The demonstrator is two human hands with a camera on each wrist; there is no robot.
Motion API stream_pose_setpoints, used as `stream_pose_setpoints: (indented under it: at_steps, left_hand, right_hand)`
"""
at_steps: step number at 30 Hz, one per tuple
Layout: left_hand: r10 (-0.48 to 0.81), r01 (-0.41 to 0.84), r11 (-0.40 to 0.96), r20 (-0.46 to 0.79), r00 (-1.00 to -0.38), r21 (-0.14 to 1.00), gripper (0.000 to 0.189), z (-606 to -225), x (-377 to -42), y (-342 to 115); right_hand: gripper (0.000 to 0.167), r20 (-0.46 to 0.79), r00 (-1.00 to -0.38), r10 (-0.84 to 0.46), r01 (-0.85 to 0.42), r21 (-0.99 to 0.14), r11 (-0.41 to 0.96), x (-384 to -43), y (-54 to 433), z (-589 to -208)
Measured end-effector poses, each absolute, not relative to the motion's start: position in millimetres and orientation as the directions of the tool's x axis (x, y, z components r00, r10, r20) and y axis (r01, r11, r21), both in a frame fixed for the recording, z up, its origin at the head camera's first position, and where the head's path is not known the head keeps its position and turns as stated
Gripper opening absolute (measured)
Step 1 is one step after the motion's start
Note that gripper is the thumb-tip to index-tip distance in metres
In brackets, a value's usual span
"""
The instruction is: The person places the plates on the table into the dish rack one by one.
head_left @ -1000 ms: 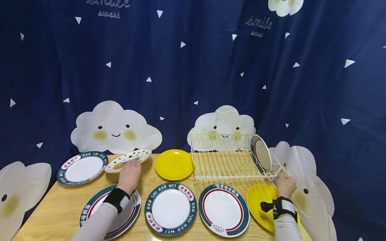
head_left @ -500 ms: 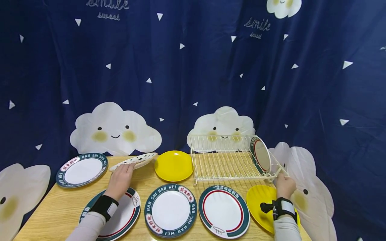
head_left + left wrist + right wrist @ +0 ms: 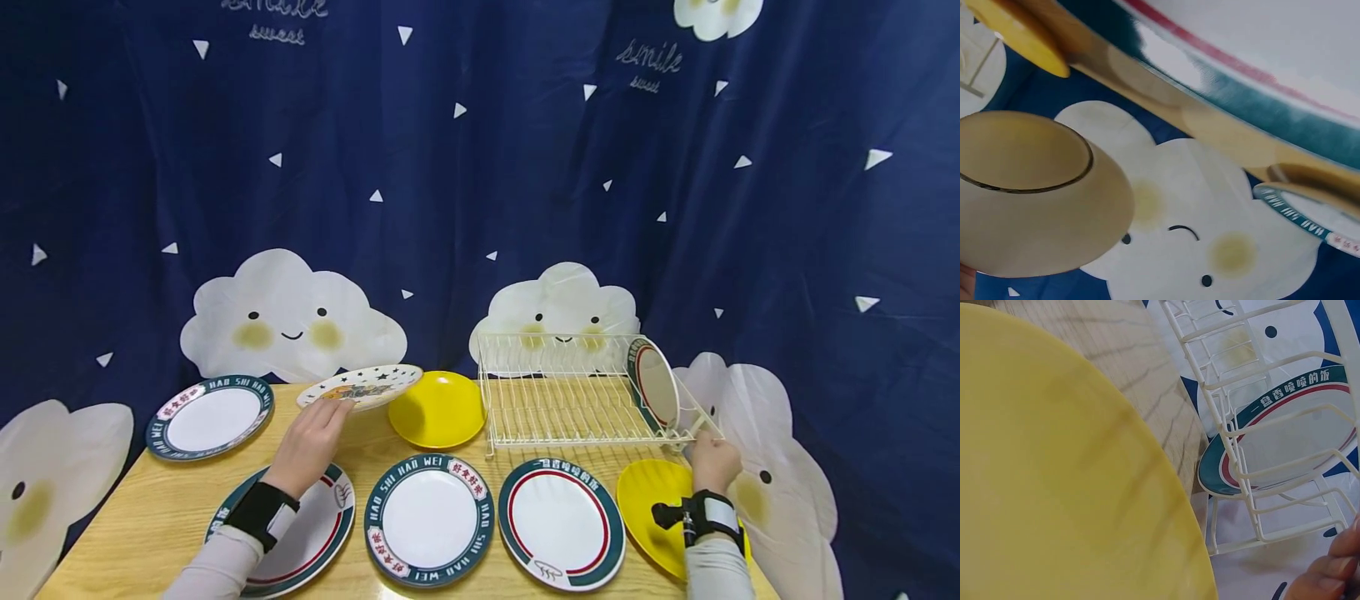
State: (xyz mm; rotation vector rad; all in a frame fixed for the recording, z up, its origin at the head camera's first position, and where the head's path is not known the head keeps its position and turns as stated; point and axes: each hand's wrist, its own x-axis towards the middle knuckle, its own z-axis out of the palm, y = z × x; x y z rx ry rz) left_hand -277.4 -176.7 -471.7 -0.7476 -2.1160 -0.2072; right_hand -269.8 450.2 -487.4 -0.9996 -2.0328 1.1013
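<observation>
My left hand (image 3: 311,446) pinches the near rim of a white plate with stars and a cartoon print (image 3: 375,385). It is held up at a tilt, its right end overlapping the back yellow plate (image 3: 442,412) in the head view. The left wrist view shows the pale underside of the star plate (image 3: 1041,219), with a bit of finger at the corner. My right hand (image 3: 712,462) grips the front right corner of a white wire dish rack (image 3: 585,441). Inside the rack's right end, a green-rimmed plate (image 3: 656,387) stands on edge.
Green-rimmed plates lie on the wooden table: one back left (image 3: 217,417), one under my left forearm (image 3: 322,517), one front middle (image 3: 427,521) and one right of it (image 3: 562,525). A yellow plate (image 3: 637,508) lies under my right wrist. A blue curtain (image 3: 450,208) hangs behind.
The star plate has moved right and up, away from the back left plate, its tilt varying on the way. My right hand keeps its grip on the rack.
</observation>
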Motion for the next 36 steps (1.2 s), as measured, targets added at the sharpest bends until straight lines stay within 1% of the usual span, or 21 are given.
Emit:
stream_pose_setpoints:
  at_steps: [4,8,10,13,15,19,22,25,28,31,33,36]
  left_hand:
    - [0.487,0.612,0.772,0.779,-0.396,-0.171,0.056,-460,-273,-171]
    - [0.517,0.632,0.745,0.785,-0.342,-0.216,0.05,-448,-265,-162]
    - [0.531,0.648,0.723,0.794,-0.297,-0.241,0.047,-442,-261,-157]
    - [0.538,0.684,0.676,0.818,-0.203,-0.274,0.041,-432,-257,-146]
    - [0.547,0.698,0.652,0.821,-0.162,-0.297,0.039,-427,-254,-138]
    - [0.562,0.716,0.619,0.819,-0.116,-0.323,0.036,-417,-247,-125]
    - [0.559,0.738,0.58,0.828,-0.053,-0.344,0.032,-412,-244,-116]
    - [0.553,0.754,0.544,0.833,0.006,-0.367,0.029,-409,-240,-107]
    - [0.551,0.765,0.511,0.832,0.056,-0.391,0.027,-407,-236,-97]
    - [0.558,0.773,0.48,0.825,0.096,-0.415,0.026,-407,-232,-87]
    - [0.572,0.78,0.457,0.813,0.11,-0.427,0.026,-409,-228,-80]
    - [0.6,0.789,0.428,0.792,0.117,-0.441,0.027,-412,-221,-69]
  right_hand:
    - [0.047,0.131,-0.526,0.84,0.329,-0.88,0.344,-270,449,-484]
    - [0.047,0.113,-0.533,0.838,0.331,-0.884,0.329,-270,446,-481]
    - [0.046,0.105,-0.535,0.838,0.333,-0.886,0.324,-270,445,-481]
    - [0.046,0.099,-0.538,0.837,0.345,-0.88,0.326,-269,444,-481]
    - [0.047,0.101,-0.541,0.835,0.345,-0.879,0.33,-268,446,-482]
    - [0.055,0.157,-0.552,0.819,0.31,-0.873,0.376,-266,444,-489]
    - [0.062,0.168,-0.581,0.796,0.279,-0.878,0.389,-264,432,-499]
    - [0.068,0.126,-0.62,0.775,0.25,-0.904,0.348,-259,412,-507]
    - [0.072,0.091,-0.64,0.763,0.207,-0.936,0.286,-253,388,-507]
    - [0.073,0.083,-0.669,0.738,0.18,-0.946,0.269,-249,362,-501]
    - [0.073,0.058,-0.716,0.696,0.184,-0.946,0.268,-247,345,-495]
    - [0.069,-0.016,-0.827,0.563,0.195,-0.946,0.259,-245,321,-482]
